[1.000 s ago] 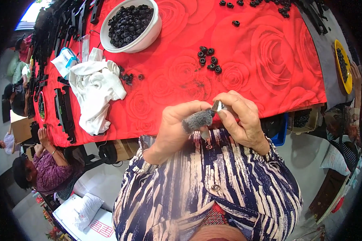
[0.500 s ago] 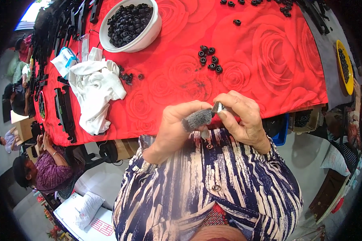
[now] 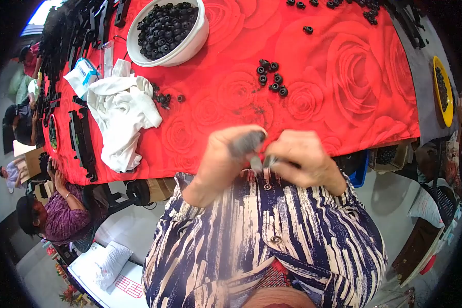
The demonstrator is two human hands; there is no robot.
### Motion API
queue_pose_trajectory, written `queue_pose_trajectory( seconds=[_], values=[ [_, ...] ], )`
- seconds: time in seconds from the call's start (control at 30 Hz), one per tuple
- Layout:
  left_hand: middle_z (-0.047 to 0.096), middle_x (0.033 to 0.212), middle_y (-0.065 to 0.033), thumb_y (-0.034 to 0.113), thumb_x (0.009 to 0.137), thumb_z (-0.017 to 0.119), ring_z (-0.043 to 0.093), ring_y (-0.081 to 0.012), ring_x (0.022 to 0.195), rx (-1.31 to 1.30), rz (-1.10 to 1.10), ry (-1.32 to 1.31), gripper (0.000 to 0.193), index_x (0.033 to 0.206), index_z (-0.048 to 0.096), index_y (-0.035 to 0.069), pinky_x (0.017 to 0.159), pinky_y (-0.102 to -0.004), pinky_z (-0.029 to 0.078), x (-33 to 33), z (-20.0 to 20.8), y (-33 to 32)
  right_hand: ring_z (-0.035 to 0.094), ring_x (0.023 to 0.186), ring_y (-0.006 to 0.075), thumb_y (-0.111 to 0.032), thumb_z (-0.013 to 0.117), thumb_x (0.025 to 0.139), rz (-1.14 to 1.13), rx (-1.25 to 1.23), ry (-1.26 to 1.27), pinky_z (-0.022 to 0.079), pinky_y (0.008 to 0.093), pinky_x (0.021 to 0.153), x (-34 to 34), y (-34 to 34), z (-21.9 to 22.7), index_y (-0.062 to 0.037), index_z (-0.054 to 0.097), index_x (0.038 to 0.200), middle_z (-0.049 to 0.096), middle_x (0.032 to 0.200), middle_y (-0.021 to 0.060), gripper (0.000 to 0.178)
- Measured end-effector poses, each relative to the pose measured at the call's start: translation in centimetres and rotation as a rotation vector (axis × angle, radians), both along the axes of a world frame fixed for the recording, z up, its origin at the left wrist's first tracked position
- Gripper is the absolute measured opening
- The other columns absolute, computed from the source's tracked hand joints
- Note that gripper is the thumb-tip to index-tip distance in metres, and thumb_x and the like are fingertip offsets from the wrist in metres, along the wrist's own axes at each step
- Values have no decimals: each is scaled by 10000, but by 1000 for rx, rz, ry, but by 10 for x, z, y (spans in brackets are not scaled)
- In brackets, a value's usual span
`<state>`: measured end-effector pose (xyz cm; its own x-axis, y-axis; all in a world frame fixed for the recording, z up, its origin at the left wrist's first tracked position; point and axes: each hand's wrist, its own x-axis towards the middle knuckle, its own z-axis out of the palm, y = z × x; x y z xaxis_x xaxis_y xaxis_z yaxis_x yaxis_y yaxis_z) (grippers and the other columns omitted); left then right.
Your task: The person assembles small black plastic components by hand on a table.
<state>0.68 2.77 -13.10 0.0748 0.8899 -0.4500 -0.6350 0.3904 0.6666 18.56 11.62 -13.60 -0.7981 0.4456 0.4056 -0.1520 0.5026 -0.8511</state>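
Just past the near edge of the table, my two hands work close together in front of my striped shirt. My left hand (image 3: 215, 161) is closed, a grey knitted sleeve (image 3: 247, 143) covering its thumb; whatever its fingers hold is hidden and smeared. My right hand (image 3: 308, 159) is curled with the fingers pressed together, pinching a small shiny metal piece (image 3: 270, 161) that is blurred by motion. Farther out on the red cloth (image 3: 210, 97) lies a loose group of small round black parts (image 3: 277, 78), each with a hole.
A white bowl (image 3: 204, 38) heaped with black parts stands far left of my hands. Nearer are a crumpled white cloth (image 3: 120, 118), a tissue pack (image 3: 82, 78) and long black pieces (image 3: 79, 141). At right sits a yellow tray (image 3: 448, 110); at left, a co-worker (image 3: 66, 213).
My right hand has turned over and come slightly lower, and the metal piece has swung down toward my shirt. The left thumb has tilted upward. The view has shifted a little.
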Motion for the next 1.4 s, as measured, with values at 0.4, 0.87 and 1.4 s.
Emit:
queue_pose_trajectory(
  seconds=[0.4, 0.87, 1.4],
  values=[
    [589, 736, -44, 154, 914, 476, 582, -114, 576, -169, -30, -215, 186, 920, 593, 11, 464, -233, 496, 6, 11, 8, 511, 553, 170, -1, 715, 675, -277, 63, 180, 376, 275, 471, -14, 0, -7, 38, 616, 985, 595, 717, 109, 328],
    [599, 756, -25, 140, 899, 523, 574, -88, 604, -91, -70, -338, 168, 975, 597, 9, 563, -264, 543, 8, 11, 0, 457, 466, 173, -32, 721, 609, -370, 362, 303, 335, 303, 424, -14, -11, -9, 28, 631, 890, 515, 609, 40, 301],
    [630, 877, -51, 67, 864, 587, 585, -73, 748, 42, 47, -46, 239, 1087, 596, -19, 625, -197, 484, 8, 10, -11, 559, 645, 291, -20, 589, 796, -366, -53, -17, 439, 353, 565, -5, -12, 9, 9, 557, 948, 545, 736, 138, 159]
  ],
)
